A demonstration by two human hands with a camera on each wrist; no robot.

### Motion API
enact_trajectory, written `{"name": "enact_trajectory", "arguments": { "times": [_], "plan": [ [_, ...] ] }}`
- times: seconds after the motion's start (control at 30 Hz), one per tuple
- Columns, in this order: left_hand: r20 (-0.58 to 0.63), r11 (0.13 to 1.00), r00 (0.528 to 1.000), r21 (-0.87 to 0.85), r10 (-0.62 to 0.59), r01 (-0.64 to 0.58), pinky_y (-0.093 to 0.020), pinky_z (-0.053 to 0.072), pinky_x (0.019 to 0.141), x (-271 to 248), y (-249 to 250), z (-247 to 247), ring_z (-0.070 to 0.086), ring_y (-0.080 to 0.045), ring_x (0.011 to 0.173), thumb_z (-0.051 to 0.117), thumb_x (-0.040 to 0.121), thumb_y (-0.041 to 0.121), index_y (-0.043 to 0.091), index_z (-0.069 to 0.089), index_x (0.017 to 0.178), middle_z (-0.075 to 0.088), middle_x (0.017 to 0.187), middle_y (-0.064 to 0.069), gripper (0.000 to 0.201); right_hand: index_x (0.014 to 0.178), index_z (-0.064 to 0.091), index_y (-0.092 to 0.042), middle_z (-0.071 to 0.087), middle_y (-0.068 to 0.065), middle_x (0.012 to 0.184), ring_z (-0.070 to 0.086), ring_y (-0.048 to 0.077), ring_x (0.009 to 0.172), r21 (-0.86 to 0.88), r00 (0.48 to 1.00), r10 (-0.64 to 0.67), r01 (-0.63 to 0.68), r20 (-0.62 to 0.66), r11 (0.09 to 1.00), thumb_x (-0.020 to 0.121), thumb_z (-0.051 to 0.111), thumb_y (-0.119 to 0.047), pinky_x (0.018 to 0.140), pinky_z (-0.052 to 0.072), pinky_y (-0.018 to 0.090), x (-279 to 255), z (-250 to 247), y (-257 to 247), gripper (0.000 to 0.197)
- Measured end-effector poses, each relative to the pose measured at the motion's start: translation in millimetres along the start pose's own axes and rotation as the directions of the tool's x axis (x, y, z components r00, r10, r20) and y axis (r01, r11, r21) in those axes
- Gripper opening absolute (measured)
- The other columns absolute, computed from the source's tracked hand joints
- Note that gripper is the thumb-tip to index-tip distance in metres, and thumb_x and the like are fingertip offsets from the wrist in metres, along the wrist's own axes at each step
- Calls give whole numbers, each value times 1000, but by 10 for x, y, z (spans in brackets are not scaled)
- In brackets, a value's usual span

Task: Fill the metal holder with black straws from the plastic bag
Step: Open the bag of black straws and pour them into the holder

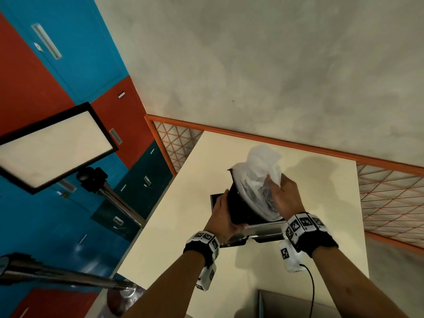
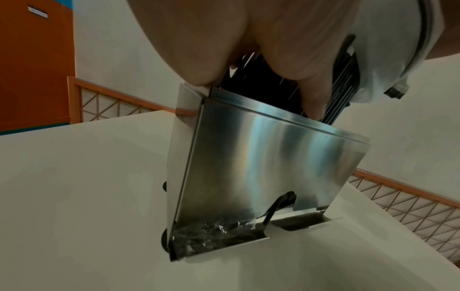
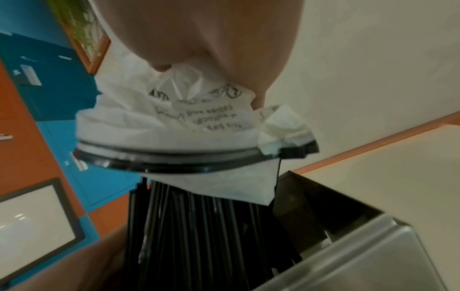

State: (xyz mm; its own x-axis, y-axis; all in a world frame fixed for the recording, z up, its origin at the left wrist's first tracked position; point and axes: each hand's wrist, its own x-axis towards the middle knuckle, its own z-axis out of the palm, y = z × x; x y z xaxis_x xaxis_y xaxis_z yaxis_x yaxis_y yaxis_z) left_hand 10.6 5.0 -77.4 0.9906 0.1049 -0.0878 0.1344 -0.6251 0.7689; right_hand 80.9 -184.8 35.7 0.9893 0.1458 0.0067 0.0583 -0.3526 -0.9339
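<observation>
The steel straw holder (image 1: 263,230) stands on the cream table (image 1: 183,226), and a few wrapped straws lie in its bottom tray (image 2: 214,236). A bundle of black straws (image 1: 241,203) leans out of the holder's open top, its upper end still inside the white plastic bag (image 1: 261,171). My left hand (image 1: 232,210) grips the bundle just above the holder's rim (image 2: 273,112). Higher up, my right hand (image 1: 275,187) pinches the crumpled bag (image 3: 161,122) with its black zip rim (image 3: 174,163) above the straws (image 3: 199,226).
An orange mesh fence (image 1: 390,191) runs along the table's far and right sides. A light panel on a stand (image 1: 52,145) and blue and red lockers (image 1: 68,65) are to the left. A grey box (image 1: 286,304) sits at the near edge.
</observation>
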Motion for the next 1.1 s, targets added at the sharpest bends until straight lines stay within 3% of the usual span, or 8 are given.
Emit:
{"name": "enact_trajectory", "arguments": {
  "times": [0.23, 0.33, 0.47, 0.63, 0.73, 0.8, 0.97, 1.1],
  "plan": [
    [31, 998, 999, 59, -25, 23, -32, 31, 118, -14, 45, -23, 31, -20, 145, 86, 72, 44, 18, 15, 158, 29, 159, 0, 114, 118, 60, -15, 62, 1, 104, 57, 20, 93, 107, 979, 98, -80, -176, 991, 101, 47, -27, 77, 40, 27, 67, -179, 25, 24],
    [53, 997, 998, 82, -16, 12, -40, 34, 118, -28, 37, -25, 32, -20, 143, 82, 75, 48, 21, 17, 158, 32, 157, 1, 109, 126, 55, -15, 62, 3, 111, 58, 25, 98, -24, 991, 115, -117, -64, 993, 98, 47, -39, 80, 40, 30, 71, -88, 208, 37],
    [72, 994, 997, 110, 11, -19, -44, 41, 111, -47, 55, -30, 39, -21, 135, 77, 80, 49, 21, 23, 158, 38, 150, -1, 99, 122, 59, -6, 62, 14, 120, 58, 32, 107, -286, 991, 0, 39, 136, 957, 88, 45, -36, 84, 40, 30, -12, 75, 371, 47],
    [15, 996, 999, 77, 40, -41, -42, 47, 107, -43, 30, -27, 42, -14, 126, 82, 68, 49, 18, 35, 149, 38, 144, -1, 98, 118, 63, -14, 66, 2, 114, 60, 18, 102, -167, 965, -22, 68, 263, 984, 102, 48, -26, 87, 41, 26, -17, 122, 153, 25],
    [-3, 999, 1000, 40, 22, -22, -31, 44, 108, -41, 54, -35, 42, -15, 130, 86, 64, 43, 19, 23, 155, 34, 147, 0, 114, 93, 65, -19, 68, -5, 85, 62, 11, 78, -2, 984, 50, -51, 173, 999, 101, 50, -25, 73, 43, 27, -11, 8, -50, 18],
    [10, 998, 1000, 56, 12, -12, -29, 42, 108, -39, 74, -35, 39, -19, 136, 88, 66, 43, 15, 12, 159, 27, 154, -2, 124, 88, 65, -17, 68, -1, 81, 61, 14, 74, 88, 991, 88, -96, 96, 991, 101, 48, -30, 68, 44, 27, -6, -93, -121, 25],
    [18, 997, 1000, 73, -1, -1, -34, 36, 116, -41, 71, -38, 30, -21, 146, 87, 70, 44, 13, 8, 161, 22, 161, -3, 125, 102, 62, -12, 65, 1, 87, 59, 13, 76, 198, 983, 162, -141, -92, 970, 102, 46, -32, 64, 45, 23, 32, -291, -129, 25],
    [51, 995, 999, 103, -1, -4, -37, 38, 116, -44, 78, -39, 32, -22, 146, 85, 73, 46, 15, 9, 161, 24, 162, -2, 120, 115, 62, -10, 68, 8, 108, 64, 26, 98, 105, 992, 118, -114, -40, 988, 98, 50, -40, 82, 47, 31, -31, -230, 95, 37]
  ]
}}
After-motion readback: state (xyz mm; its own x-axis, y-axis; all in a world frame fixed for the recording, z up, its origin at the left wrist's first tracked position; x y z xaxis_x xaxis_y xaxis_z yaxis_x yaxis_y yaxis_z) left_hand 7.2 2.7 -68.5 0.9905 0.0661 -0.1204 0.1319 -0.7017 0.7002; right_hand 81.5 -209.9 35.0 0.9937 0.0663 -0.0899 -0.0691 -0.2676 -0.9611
